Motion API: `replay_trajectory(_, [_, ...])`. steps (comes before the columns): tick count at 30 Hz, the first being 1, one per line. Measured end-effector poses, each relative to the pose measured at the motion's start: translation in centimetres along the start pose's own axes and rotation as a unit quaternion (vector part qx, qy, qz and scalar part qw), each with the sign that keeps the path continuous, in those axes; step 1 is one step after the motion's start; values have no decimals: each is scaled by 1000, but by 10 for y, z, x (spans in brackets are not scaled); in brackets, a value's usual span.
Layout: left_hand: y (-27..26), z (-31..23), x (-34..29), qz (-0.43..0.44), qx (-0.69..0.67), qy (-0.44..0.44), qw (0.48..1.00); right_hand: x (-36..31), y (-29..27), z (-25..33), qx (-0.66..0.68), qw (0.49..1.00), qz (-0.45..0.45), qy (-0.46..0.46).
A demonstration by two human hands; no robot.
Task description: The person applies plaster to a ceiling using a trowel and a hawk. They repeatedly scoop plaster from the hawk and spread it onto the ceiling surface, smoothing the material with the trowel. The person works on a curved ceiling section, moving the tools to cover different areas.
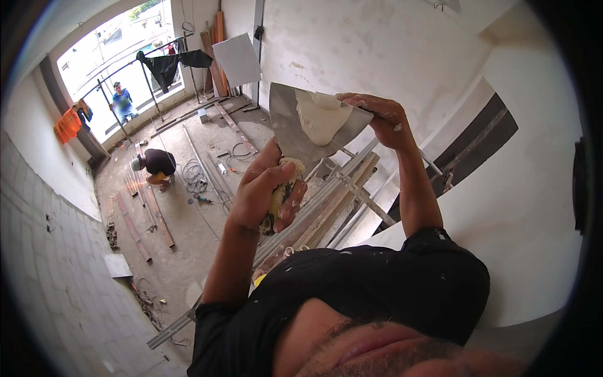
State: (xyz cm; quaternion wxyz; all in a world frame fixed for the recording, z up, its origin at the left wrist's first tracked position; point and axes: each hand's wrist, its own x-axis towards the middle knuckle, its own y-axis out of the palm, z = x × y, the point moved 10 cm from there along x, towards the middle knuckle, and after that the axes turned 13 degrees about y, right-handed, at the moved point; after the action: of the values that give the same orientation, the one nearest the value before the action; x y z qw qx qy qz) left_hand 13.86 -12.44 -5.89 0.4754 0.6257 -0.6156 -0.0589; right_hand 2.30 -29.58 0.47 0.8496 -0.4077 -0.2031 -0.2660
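My left hand is closed round the plaster-crusted, yellow and dark handle of a wide putty knife. Its broad grey metal blade is raised in front of me and bears a thick smear of off-white putty. At the blade's far right corner, my right hand has its fingers bent over the edge; the blade hides its thumb and part of the grip. White specks of putty stick to both hands.
Below lie metal bars and planks beside a scaffold pipe. On the floor a co-worker crouches near cables and metal strips. Another person is at the window opening. A plastered wall rises ahead.
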Motion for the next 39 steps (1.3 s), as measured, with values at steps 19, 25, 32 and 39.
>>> replay_trajectory(19, [-12, -14, 34, -65, 70, 63, 993, -90, 4, -192, -331, 831, -127, 428])
replay_trajectory(25, [3, -23, 19, -61, 35, 98, 993, -84, -61, -156, 9, 887, -259, 382])
replay_trajectory(32, [2, -25, 18, -67, 40, 100, 992, -70, -97, -105, 171, 900, -322, 238])
replay_trajectory(39, [-25, -19, 28, -84, 54, 98, 990, -55, -117, -64, 245, 903, -301, 185])
